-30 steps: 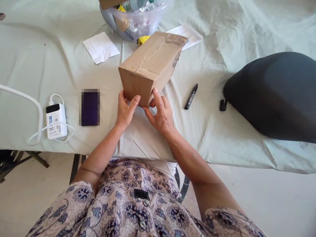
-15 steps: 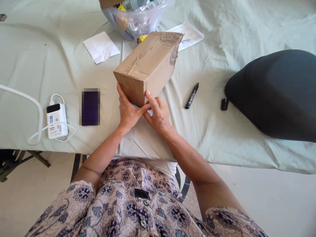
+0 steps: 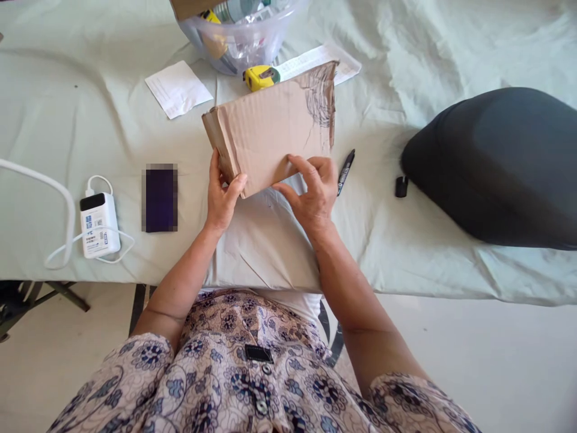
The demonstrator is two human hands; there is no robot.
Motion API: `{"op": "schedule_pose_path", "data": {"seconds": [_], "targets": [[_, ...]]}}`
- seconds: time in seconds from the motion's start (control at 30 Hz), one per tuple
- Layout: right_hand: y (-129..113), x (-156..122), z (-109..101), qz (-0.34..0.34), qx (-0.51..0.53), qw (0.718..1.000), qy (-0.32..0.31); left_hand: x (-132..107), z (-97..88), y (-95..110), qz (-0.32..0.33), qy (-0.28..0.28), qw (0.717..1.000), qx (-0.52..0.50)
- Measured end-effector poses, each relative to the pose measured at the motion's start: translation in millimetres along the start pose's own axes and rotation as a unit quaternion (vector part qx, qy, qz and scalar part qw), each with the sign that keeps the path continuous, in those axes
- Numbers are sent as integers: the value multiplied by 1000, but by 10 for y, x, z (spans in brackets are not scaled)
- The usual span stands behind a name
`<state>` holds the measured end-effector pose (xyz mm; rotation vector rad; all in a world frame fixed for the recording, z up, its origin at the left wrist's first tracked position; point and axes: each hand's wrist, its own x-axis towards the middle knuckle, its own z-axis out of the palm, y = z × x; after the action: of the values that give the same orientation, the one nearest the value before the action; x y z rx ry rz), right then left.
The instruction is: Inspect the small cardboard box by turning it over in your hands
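Pale green cloth (image 3: 374,258) runs across the table; a big dark padded thing (image 3: 496,168) sits at R (can't tell what). Next in size, the cardboard box (image 3: 279,129) is mid-table, tilted w/ a broad face toward the person; black scribble shows near its far R corner. Whether any part rests on the cloth, can't tell. Beyond it, a clear plastic tub (image 3: 274,39) of mixed bits.

Left hand (image 3: 220,198) is closed on the box's near L end, thumb on the broad face, fingers round the end. Right hand (image 3: 318,192): thumb at the lower edge, bent index tip on the face, a modest gap btw. them; can't tell if it really grips or just steadies.

Step in hand, I'd judge, is handling the box to get at this face. Next move prob. calls for a firm L hold, since R contact looks light.

Smaller stuff: white paper (image 3: 178,90), power bank (image 3: 100,231), yellow tape measure (image 3: 260,77) just behind the box, uncapped marker (image 3: 345,173) just beside the right hand, its apparent cap (image 3: 401,186) farther R.
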<state>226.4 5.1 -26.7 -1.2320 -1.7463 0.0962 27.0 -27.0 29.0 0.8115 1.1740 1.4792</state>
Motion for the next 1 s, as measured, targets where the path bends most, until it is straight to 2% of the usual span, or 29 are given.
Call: {"op": "schedule_pose_path", "data": {"seconds": [0.07,0.2,0.33,0.43,0.6,0.7,0.93,1.0], "targets": [[82,36,-75,19,-5,999,29,49,-52,-19,62,-22,998,25],[200,82,-212,41,-6,995,86,140,-123,-52,93,-47,994,18],[288,102,-253,70,19,990,123,204,-153,-64,98,-49,994,11],[306,117,-213,95,77,982,146,225,-167,-58,96,-56,994,20],[168,159,-200,140,168,960,175,219,-153,-9,44,-30,999,-6],[81,184,-244,166,173,956,169,214,-152,17,26,-19,999,-24],[142,198,-287,204,156,944,207,208,-203,63,80,-98,991,-32],[188,185,-296,206,142,946,208,200,-200,80,56,-77,995,-13]]}}
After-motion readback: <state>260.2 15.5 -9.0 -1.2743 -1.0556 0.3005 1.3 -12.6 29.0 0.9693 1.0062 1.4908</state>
